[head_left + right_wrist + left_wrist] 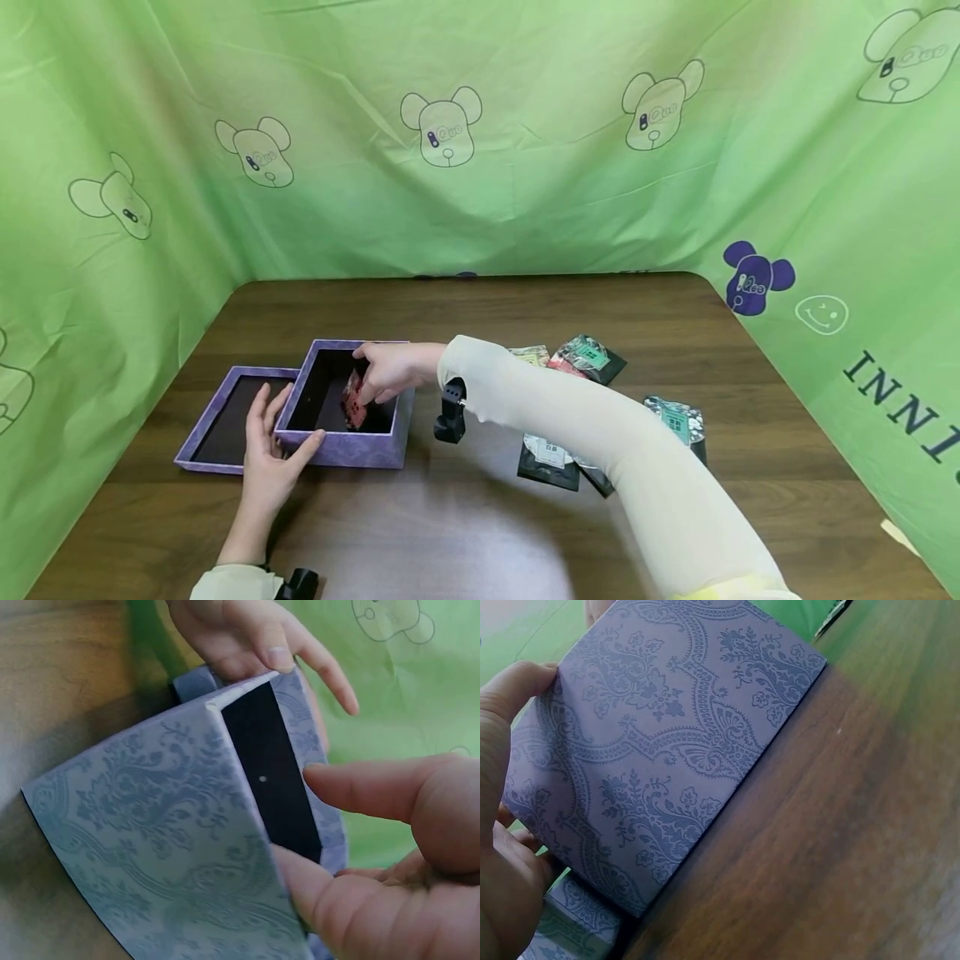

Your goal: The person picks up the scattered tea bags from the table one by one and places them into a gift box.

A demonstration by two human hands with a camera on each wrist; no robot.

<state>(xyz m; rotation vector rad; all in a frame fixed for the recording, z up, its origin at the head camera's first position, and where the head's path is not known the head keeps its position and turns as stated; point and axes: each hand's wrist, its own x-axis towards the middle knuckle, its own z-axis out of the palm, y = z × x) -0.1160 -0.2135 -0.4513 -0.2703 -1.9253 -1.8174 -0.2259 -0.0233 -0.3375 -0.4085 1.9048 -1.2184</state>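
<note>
A purple patterned box (360, 450) with a black inside stands on the left of the table, open side up. My left hand (270, 467) holds its near left corner, thumb on the near rim and fingers along the left side. My right hand (393, 371) reaches over the right rim into the box. A dark red packet (354, 402) is inside, right by the fingers. In the right wrist view, thumb (367, 787) and forefinger are spread apart at the box opening; the packet is hidden there.
The purple lid (213, 425), black inside upward, lies left of the box. Several foil packets, among them one with a green label (592, 354) and a silver one (678, 425), lie to the right, partly under the right sleeve (570, 417). A green printed curtain (525, 208) surrounds the table.
</note>
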